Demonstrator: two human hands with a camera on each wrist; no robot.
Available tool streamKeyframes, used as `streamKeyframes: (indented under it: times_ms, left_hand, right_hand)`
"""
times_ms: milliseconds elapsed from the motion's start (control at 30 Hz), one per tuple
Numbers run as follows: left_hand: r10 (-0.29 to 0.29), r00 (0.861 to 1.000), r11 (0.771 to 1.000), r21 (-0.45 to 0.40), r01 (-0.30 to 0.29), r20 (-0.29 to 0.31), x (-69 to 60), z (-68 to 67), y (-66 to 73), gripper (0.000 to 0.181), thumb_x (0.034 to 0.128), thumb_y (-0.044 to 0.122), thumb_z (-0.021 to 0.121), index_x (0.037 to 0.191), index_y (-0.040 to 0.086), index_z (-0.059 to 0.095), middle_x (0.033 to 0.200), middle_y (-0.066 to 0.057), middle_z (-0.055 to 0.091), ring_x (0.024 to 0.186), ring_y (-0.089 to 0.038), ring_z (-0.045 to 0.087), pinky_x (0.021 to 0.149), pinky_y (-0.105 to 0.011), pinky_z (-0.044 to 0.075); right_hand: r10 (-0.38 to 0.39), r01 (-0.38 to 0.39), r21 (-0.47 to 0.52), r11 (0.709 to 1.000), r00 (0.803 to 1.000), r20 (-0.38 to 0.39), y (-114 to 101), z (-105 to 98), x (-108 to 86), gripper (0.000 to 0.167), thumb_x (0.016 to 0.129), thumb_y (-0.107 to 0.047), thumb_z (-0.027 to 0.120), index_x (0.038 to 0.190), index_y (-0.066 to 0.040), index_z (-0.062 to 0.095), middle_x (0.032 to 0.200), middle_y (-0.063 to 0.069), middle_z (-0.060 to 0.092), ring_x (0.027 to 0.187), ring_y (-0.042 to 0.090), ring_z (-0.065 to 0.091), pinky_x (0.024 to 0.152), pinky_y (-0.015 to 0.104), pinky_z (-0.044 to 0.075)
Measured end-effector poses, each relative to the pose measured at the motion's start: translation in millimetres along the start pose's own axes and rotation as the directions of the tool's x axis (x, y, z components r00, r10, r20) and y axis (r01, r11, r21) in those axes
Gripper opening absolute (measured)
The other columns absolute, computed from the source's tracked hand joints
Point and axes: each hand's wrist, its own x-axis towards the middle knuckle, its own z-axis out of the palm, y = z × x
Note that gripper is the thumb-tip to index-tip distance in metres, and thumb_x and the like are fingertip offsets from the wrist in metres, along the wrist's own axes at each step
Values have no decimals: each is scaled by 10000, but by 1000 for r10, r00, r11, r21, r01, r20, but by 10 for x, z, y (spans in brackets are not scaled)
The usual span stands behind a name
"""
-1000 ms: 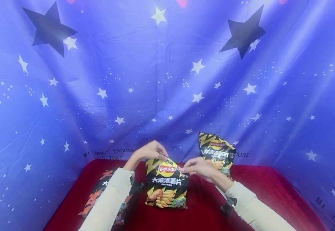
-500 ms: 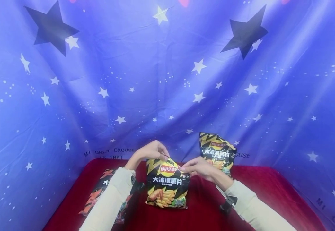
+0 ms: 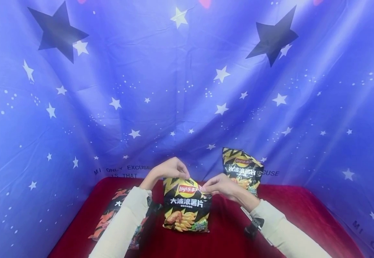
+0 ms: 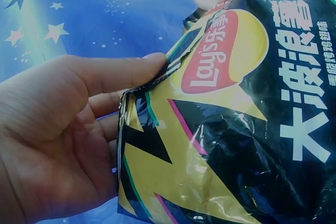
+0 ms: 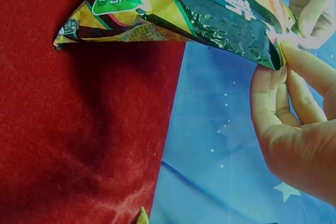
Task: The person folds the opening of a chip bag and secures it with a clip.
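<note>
Cream sleeves [image 3: 122,222] stretched across the plush red desk [image 3: 232,233], the left one partly covering an orange-and-black packet [image 3: 104,220]. Mid-desk, the left hand's [image 3: 170,168] grip pinched the top seam of a glossy, plump black-and-yellow bag [image 3: 187,215]; the right hand's [image 3: 221,185] pinched its upper right corner. A crinkled second bag [image 3: 242,171] leaned farther back, before a creased blue curtain [image 3: 174,89]. Only the left wrist view showed fingers behind the seam; only the right, a yellow cross-hatched patch [image 5: 152,32].
</note>
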Motion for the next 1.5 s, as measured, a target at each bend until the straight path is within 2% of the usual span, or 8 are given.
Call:
streamKeyframes:
  times_ms: [300,467,567,767,1067,1500]
  left_hand:
    - [9,999,1000,7,-8,-50,30,35,6,80,857,102,806,901,35,809,829,-72,789,736,-77,667,687,-218,547]
    - [19,998,1000,17,-18,-62,38,36,10,79,837,94,822,893,39,813,816,-68,788,717,-74,650,662,-221,543]
    - [21,998,1000,12,-21,-65,37,37,12,77,831,80,823,893,36,813,814,-71,788,707,-73,641,648,-218,538]
    - [4,998,1000,-25,-5,-55,26,35,19,93,824,44,816,910,9,805,827,-103,787,695,-82,651,638,-213,539]
    - [2,998,999,-33,-4,-62,47,74,-4,38,851,20,775,868,-5,798,779,-98,771,674,-78,618,629,-199,520]
    - [38,997,999,-19,-39,-60,55,79,-22,48,824,1,746,832,-10,792,728,-76,749,626,-58,574,586,-185,473]
  right_hand:
    - [22,-22,-76,997,1000,-2,-41,-39,11,271,851,-70,787,1050,105,734,874,37,786,796,120,690,787,279,598]
    - [33,-31,-122,992,999,15,-52,-67,29,281,839,-109,811,1040,76,746,925,74,790,857,156,719,836,335,608]
    - [35,-31,-138,990,999,29,-61,-77,36,275,833,-100,814,1034,74,745,925,85,788,839,160,722,828,350,613]
    - [41,-33,-131,991,997,59,-80,-81,31,268,819,-53,810,1035,87,735,898,79,786,789,147,718,766,308,617]
    - [44,-36,-102,994,996,75,-54,-93,32,267,825,-24,798,1041,115,724,895,89,785,784,148,731,749,297,622]
    - [44,-35,-118,992,996,73,-63,-99,25,253,832,-33,797,1031,108,730,879,81,786,779,150,726,743,299,619]
